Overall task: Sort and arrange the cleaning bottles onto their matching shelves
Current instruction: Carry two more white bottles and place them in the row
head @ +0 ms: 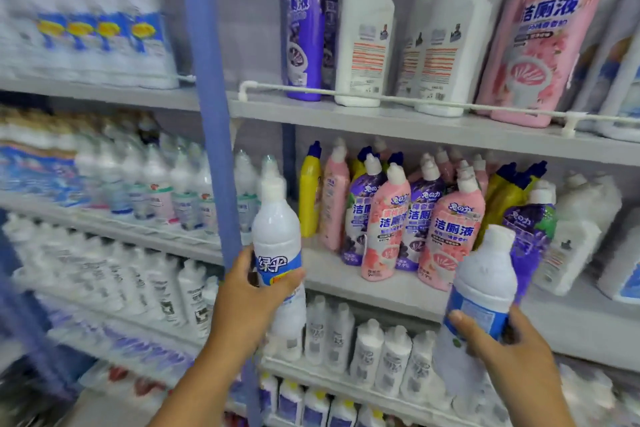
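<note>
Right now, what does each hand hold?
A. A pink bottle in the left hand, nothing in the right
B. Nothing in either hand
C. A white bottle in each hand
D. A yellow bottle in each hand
C: the left hand grips a white bottle with a blue label, and the right hand grips another white bottle.

Bare forearms, sleeveless; left grip, right grip.
</note>
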